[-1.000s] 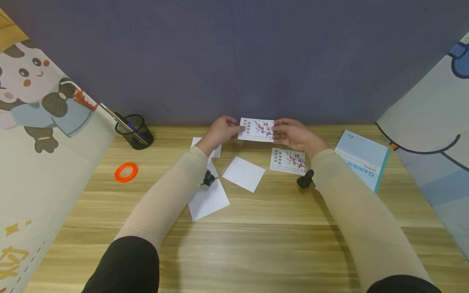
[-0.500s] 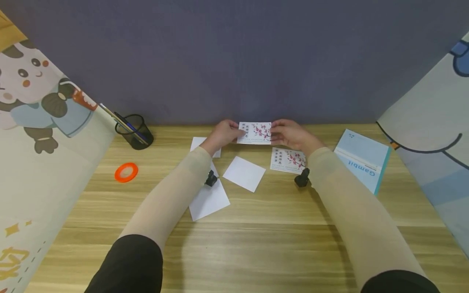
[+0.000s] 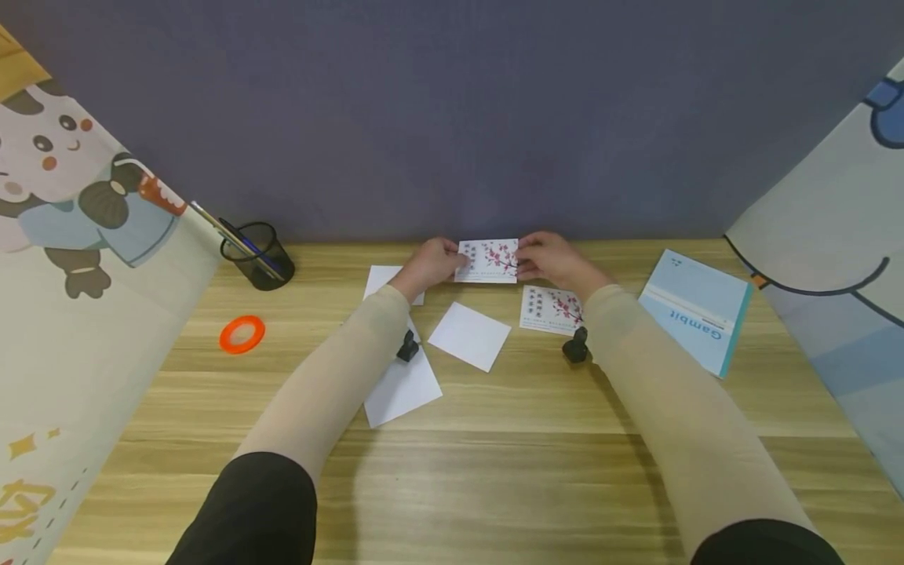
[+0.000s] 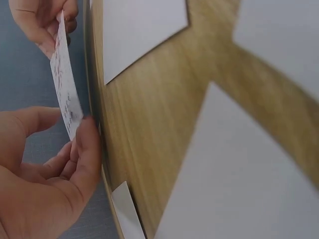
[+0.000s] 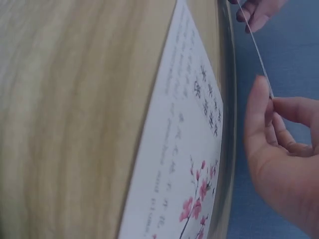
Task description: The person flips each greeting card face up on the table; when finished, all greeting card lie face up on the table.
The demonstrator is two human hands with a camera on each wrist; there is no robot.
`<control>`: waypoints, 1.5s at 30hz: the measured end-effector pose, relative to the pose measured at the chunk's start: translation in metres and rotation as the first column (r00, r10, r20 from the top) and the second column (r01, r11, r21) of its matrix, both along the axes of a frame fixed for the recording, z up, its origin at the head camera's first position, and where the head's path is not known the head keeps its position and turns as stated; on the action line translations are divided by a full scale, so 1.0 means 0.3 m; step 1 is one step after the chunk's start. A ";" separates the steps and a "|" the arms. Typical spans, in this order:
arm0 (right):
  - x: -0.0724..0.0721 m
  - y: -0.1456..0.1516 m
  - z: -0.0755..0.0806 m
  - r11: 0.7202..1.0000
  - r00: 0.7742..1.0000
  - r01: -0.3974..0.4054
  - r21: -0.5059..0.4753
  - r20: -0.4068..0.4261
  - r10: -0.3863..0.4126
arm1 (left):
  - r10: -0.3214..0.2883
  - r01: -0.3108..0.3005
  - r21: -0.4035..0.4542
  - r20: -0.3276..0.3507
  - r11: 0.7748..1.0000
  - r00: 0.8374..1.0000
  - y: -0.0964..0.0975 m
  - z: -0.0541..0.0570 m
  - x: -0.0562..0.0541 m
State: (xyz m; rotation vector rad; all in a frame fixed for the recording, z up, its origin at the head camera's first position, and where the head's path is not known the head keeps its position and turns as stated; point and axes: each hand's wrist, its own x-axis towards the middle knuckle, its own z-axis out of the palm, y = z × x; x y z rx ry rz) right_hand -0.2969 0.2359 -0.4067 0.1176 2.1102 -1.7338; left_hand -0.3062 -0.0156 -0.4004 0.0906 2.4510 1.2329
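Observation:
A white card printed with red blossom and dark characters is held up by both hands near the back of the table. My left hand pinches its left edge between thumb and fingers, as the left wrist view shows of the card. At the opposite edge my right hand pinches it; in the right wrist view that hand has the card edge-on. A second card with the same print lies on the table, just below the right hand and partly hidden by the right wrist.
Several blank white papers lie near the left forearm. A black mesh pen cup and an orange ring stand at the left. A light blue "Gambit" booklet lies right. A dark partition rises behind.
Both hands have brought the held card slightly left and down in the head view, toward the wearer. The grip at both edges stays the same, and the things on the table have not moved.

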 end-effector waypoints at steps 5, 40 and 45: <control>-0.006 -0.009 -0.005 0.996 0.999 0.031 0.078 -0.020 -0.029 | -0.030 0.029 -0.045 -0.012 0.999 0.999 -0.002 0.001 0.000; 0.024 -0.007 0.011 0.971 0.999 -0.033 0.235 0.011 0.031 | -0.123 0.112 -0.154 -0.069 0.982 0.990 -0.018 0.029 0.038; 0.027 -0.018 0.022 0.971 0.999 -0.036 0.238 -0.004 0.038 | -0.128 0.115 -0.158 -0.078 0.981 0.989 -0.029 0.041 0.039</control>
